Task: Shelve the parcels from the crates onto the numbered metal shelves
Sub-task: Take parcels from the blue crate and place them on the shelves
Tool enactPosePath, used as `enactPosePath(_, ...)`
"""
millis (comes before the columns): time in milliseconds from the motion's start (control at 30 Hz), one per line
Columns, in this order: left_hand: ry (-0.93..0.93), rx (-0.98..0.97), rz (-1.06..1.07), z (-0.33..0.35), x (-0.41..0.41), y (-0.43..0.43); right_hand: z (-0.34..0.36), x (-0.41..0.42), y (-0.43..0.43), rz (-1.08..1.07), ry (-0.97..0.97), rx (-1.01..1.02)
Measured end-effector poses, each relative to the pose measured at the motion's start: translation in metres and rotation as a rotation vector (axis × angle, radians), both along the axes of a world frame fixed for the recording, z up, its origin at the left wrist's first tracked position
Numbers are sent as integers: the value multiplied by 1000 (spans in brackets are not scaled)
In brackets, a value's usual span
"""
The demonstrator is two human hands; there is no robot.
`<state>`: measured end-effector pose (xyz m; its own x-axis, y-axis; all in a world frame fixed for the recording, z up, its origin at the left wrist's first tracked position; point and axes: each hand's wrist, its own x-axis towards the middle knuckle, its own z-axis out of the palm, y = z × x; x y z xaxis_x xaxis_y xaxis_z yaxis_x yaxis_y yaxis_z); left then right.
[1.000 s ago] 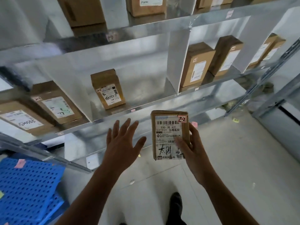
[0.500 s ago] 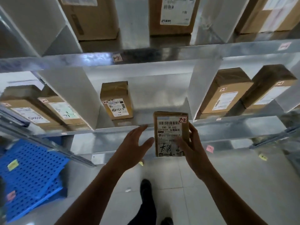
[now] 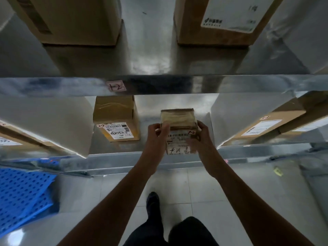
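The parcel (image 3: pixel 179 121), a small brown box with a white label and a pink sticker (image 3: pixel 191 132) marked 2-2, stood upright at the front of the middle compartment of the lower shelf (image 3: pixel 124 162), label towards me. I could not tell whether its base was resting on the metal. My left hand (image 3: pixel 157 137) gripped its upper left edge with curled fingers, and my right hand (image 3: pixel 202 137) clasped its right side, thumb across the label.

In the same compartment, to the left and apart from it, stood a second parcel (image 3: pixel 116 119), also stickered 2-2. A left divider (image 3: pixel 53 125) and a right divider (image 3: pixel 227 118) walled the compartment in, and beyond the right one lay more boxes (image 3: pixel 271 125).

The upper shelf (image 3: pixel 230 84) carried a handwritten shelf tag (image 3: pixel 116 86) on its front edge, with a plain carton (image 3: pixel 71 20) and a labelled carton (image 3: pixel 221 20) standing on top. Down to my left a blue perforated crate (image 3: pixel 23 196) lay on the tiled floor (image 3: pixel 195 189).
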<state>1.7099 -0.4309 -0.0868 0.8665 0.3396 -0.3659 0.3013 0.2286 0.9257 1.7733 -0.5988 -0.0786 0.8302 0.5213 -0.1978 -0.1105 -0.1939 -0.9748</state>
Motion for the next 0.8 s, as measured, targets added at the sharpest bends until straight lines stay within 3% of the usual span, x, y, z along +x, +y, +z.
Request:
enactPosePath(167, 31, 86, 47, -16, 26, -2, -15, 32, 17, -148, 58, -41)
enactPosePath(500, 32, 294, 86, -21, 37, -15, -23, 47, 15, -129, -47, -139)
enactPosePath(567, 44, 532, 109, -10, 27, -18, -18, 44, 14, -119, -121, -186)
enactPosePath(667, -94, 898, 213, 17, 2, -15, 0, 39, 16, -129, -365, -264)
enactPosePath(733, -202, 1075, 292, 33, -15, 3, 17, 33, 23, -59, -517, -302)
enactPosePath(800, -193, 1245, 384, 42, -29, 34, 33, 28, 39, 61, -636, -345)
